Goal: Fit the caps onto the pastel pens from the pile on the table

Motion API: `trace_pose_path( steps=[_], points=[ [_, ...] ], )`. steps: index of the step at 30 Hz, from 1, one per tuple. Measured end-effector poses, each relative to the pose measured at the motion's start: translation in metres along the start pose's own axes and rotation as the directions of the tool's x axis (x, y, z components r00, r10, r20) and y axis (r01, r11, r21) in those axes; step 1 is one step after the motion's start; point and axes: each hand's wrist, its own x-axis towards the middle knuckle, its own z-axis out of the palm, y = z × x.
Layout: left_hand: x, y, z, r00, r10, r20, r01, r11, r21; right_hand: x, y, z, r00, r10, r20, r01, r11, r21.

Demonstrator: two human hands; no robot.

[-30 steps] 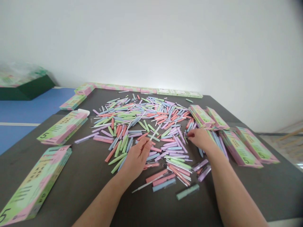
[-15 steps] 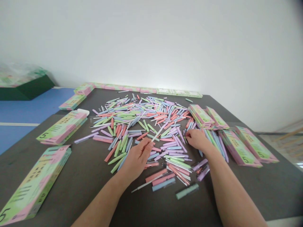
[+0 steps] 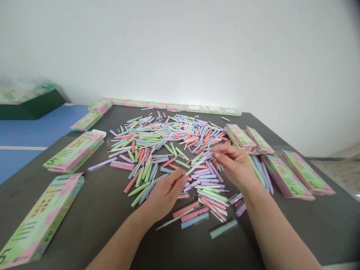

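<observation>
My left hand (image 3: 166, 192) pinches a slim white pen refill (image 3: 197, 165) between thumb and fingers, its far end pointing up to the right. Close to that end, my right hand (image 3: 235, 165) is closed in a pinch; whatever lies between its fingertips is too small to make out. Both hands hover above a wide heap of loose pen parts (image 3: 149, 138) in green, pink, purple and blue. Nearer to me lie another white refill (image 3: 176, 220), short pink and blue pen pieces (image 3: 194, 220) and a grey-green one (image 3: 223, 229).
Printed pen boxes flank the heap: an open-flapped box (image 3: 77, 150) and a long box (image 3: 42, 221) on the left, stacked boxes (image 3: 239, 137) and more boxes (image 3: 288, 178) on the right. A row of boxes (image 3: 176, 107) lines the wall. A dark green bin (image 3: 36, 105) stands far left.
My right hand has risen from the parts on the right and moved left toward the refill's tip. My left hand has shifted slightly right, still holding the refill.
</observation>
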Motion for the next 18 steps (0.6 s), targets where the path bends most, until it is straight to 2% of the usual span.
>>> trace_pose_path(
  steps=[4,9,18],
  points=[
    [-0.001,0.001,0.001,1.0,0.019,0.008,-0.019,1.0,0.011,-0.009,-0.006,0.01,0.999,-0.036,0.01,0.036,0.999,0.035],
    [-0.002,0.001,0.002,0.999,0.034,0.006,-0.034,0.999,0.021,-0.014,-0.018,0.011,0.991,-0.13,0.037,0.132,0.989,-0.059],
    [-0.001,-0.002,0.003,0.999,0.026,0.035,-0.027,0.999,0.042,-0.017,-0.028,0.012,0.98,-0.161,0.115,0.185,0.954,-0.235]
  ],
)
